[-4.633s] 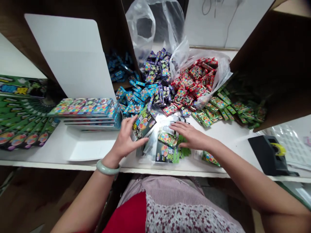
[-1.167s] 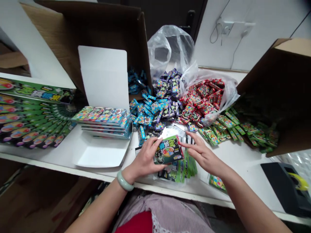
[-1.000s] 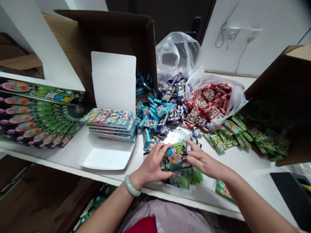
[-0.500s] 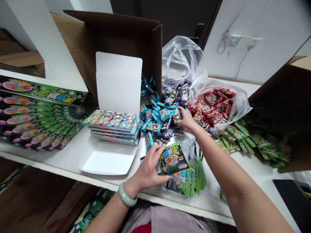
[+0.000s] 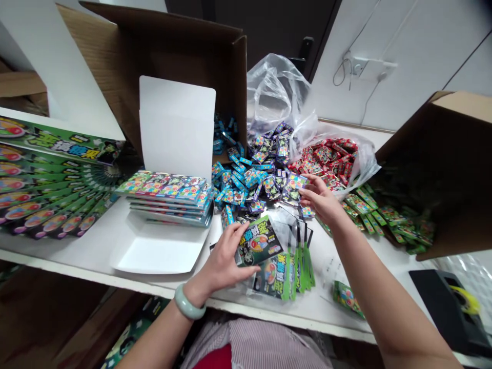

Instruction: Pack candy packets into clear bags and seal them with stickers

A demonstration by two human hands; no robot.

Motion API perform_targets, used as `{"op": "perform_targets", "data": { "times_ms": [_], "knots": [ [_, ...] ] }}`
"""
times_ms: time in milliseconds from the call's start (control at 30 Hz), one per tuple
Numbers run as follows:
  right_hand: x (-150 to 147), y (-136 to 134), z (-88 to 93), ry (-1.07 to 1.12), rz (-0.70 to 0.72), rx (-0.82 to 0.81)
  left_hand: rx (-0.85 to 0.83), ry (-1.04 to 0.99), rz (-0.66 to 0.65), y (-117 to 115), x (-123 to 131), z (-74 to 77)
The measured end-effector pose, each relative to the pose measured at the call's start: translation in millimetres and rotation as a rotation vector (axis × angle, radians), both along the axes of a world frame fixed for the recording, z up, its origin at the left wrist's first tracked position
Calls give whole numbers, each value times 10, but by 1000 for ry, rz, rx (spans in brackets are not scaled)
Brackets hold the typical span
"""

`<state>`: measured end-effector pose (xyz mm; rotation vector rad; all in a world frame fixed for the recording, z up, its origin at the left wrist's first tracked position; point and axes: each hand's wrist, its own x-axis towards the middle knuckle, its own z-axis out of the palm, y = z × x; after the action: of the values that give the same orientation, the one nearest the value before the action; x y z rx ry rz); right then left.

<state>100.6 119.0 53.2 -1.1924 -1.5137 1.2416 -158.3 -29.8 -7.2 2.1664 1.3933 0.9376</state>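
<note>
My left hand, with a pale green bangle at the wrist, grips a clear plastic pouch with a black-and-green printed front near the table's front. Fanned under it lie several more printed pouches. My right hand pinches a small purple candy packet above the table, beyond the pouch. Around it are heaped blue packets, purple packets, red packets in a clear bag and green packets. Part of the held packet's edge is hidden behind my fingers.
An open white box with stacked colourful packs stands left. Behind it is a big cardboard box; another cardboard box lies at right. Fanned printed cards lie far left, a black tape dispenser right.
My right hand has moved out of the purple and blue heap, rightward, with a purple packet in its fingers. My left hand keeps the pouch. The whole view has shifted slightly.
</note>
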Motion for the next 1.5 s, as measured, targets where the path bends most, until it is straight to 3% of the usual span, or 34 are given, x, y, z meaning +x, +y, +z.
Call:
{"op": "perform_targets", "data": {
  "times_ms": [67, 200, 333, 433, 500, 600, 700, 933, 1300, 1400, 1500],
  "knots": [
    [163, -287, 88, 72, 44, 32, 18, 24, 38, 34, 32, 3],
    [359, -733, 180, -90, 70, 81, 85, 70, 9, 106, 147, 16],
    [451, -898, 198, -292, 267, -22, 157, 141, -59, 123, 233, 8],
    [469, -902, 183, -325, 423, -88, 164, 152, -74, 103, 255, -1],
    [458, -889, 164, -292, 387, -66, 146, 149, -81, 90, 254, 2],
    [427, -883, 146, -179, 168, 32, 113, 137, -91, 84, 241, 17],
    [392, -911, 145, -137, 61, 66, 100, 101, -91, 90, 238, 31],
    [392, -973, 131, -295, 261, -34, 85, 104, -98, 73, 313, -7],
    [402, -952, 173, -381, 373, -39, 120, 135, -199, 62, 269, 40],
    [306, -948, 85, -325, 267, -14, 111, 115, -157, 69, 297, 30],
    [247, -983, -17, -384, 100, 175, 98, 101, -93, 72, 309, -1]
  ]
}}
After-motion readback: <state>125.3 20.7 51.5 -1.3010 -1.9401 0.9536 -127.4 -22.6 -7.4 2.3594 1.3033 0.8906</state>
